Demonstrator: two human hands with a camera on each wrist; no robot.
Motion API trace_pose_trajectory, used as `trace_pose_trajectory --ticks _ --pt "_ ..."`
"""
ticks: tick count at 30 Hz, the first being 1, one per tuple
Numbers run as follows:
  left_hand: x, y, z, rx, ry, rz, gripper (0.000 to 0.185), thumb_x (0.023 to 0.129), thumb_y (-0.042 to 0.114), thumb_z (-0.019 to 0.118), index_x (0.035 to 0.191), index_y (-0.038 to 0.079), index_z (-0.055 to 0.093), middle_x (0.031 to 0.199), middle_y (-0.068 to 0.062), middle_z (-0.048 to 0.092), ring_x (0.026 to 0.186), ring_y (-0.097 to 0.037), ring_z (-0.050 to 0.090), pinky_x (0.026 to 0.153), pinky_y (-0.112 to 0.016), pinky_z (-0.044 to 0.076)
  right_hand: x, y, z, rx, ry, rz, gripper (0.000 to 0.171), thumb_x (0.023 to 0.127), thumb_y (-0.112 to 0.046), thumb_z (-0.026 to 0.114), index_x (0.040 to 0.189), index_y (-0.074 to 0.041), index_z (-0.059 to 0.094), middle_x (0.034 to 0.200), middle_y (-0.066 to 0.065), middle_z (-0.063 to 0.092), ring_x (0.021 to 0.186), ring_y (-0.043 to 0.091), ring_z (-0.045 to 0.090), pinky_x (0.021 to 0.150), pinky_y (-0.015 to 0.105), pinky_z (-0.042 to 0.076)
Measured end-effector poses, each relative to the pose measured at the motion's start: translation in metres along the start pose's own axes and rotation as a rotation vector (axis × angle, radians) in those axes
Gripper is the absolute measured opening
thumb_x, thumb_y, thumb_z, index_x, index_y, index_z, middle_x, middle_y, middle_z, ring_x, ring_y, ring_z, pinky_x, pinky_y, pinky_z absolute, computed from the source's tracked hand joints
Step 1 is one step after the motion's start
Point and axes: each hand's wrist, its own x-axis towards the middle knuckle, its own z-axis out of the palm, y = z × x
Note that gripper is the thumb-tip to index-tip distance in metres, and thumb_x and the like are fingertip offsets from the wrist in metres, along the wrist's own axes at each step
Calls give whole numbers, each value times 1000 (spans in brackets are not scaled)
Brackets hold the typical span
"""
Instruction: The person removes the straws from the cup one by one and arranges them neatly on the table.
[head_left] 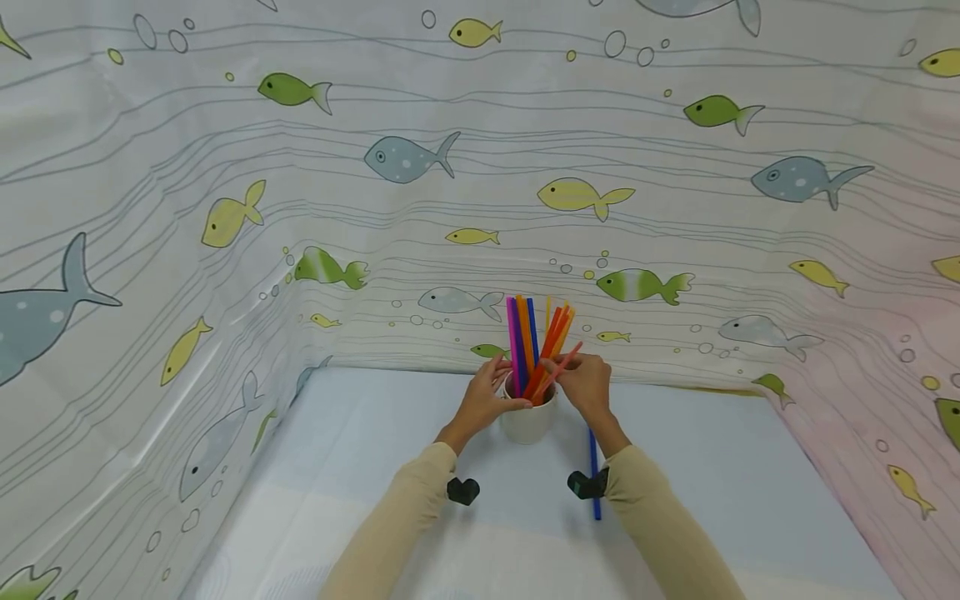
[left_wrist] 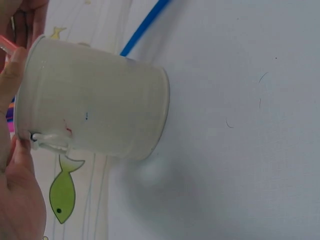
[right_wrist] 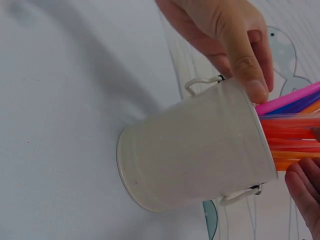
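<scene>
A small white bucket-shaped cup [head_left: 528, 423] with wire handles stands on the pale blue table, holding several coloured straws [head_left: 531, 333]. My left hand [head_left: 501, 387] grips the cup's rim from the left, thumb on the edge. My right hand [head_left: 562, 372] pinches a pink straw [head_left: 564, 363] that slants into the cup's mouth. In the right wrist view the cup [right_wrist: 195, 150] fills the middle, the left hand's thumb [right_wrist: 245, 60] lies on its rim, the straws [right_wrist: 292, 127] stick out to the right, and my right fingertips [right_wrist: 305, 190] show below them. The left wrist view shows the cup [left_wrist: 95, 100] side-on.
A single blue straw [head_left: 594, 479] lies on the table just right of the cup, under my right forearm; it also shows behind the cup as the blue straw [left_wrist: 145, 27]. A fish-print curtain [head_left: 405, 158] walls the table on three sides.
</scene>
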Motion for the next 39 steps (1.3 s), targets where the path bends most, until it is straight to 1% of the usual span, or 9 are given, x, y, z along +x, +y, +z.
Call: trace_pose_trajectory --ticks 4,8,14,16,25,29,35,39 --pt "0 0 0 0 1 -4 106 72 27 87 153 2 23 139 -8 47 131 -20 46 108 -29 38 1 -1 4 -8 6 46 43 71 -44 87 88 -6 79 76 6 74 73 23 70 64 38 58" --pt "0 1 0 7 8 -13 106 72 30 87 153 3 24 138 -9 47 131 -21 47 107 -29 39 5 -3 9 -9 -7 66 48 72 -48 85 92 -4 77 79 7 74 75 24 69 63 37 58" --pt "-1 6 2 17 0 -27 105 73 31 86 153 3 24 139 -10 46 132 -22 46 107 -30 39 7 -4 12 18 5 74 36 80 -36 81 90 -2 76 77 10 72 68 23 68 55 32 58" --pt "-2 6 1 24 4 -29 105 73 31 86 153 3 25 139 -10 47 132 -22 46 107 -30 39 5 -4 14 30 2 72 34 81 -33 81 91 -2 76 78 10 72 67 22 68 54 30 58" --pt "-4 7 -2 18 8 -10 104 73 30 86 153 3 25 138 -11 46 132 -22 46 107 -29 38 -8 1 22 62 16 6 30 79 -24 84 96 0 75 84 9 73 71 22 69 59 31 59" --pt "-4 7 -2 8 5 -2 105 73 30 86 153 2 24 139 -12 45 132 -23 46 107 -29 38 -13 2 24 83 -1 23 29 81 -22 82 98 0 74 85 9 73 74 22 69 60 30 59" --pt "-5 7 -2 15 0 -2 104 74 31 85 153 3 25 139 -12 45 131 -23 46 107 -30 39 -17 -2 24 106 -26 59 28 84 -21 79 102 -1 72 89 9 72 78 22 69 65 32 60" --pt "-4 8 -2 17 -2 -8 104 73 33 85 153 4 24 140 -12 44 132 -23 46 107 -30 39 -15 -6 22 112 -19 49 30 85 -21 78 107 0 72 90 9 72 81 22 68 67 32 60"
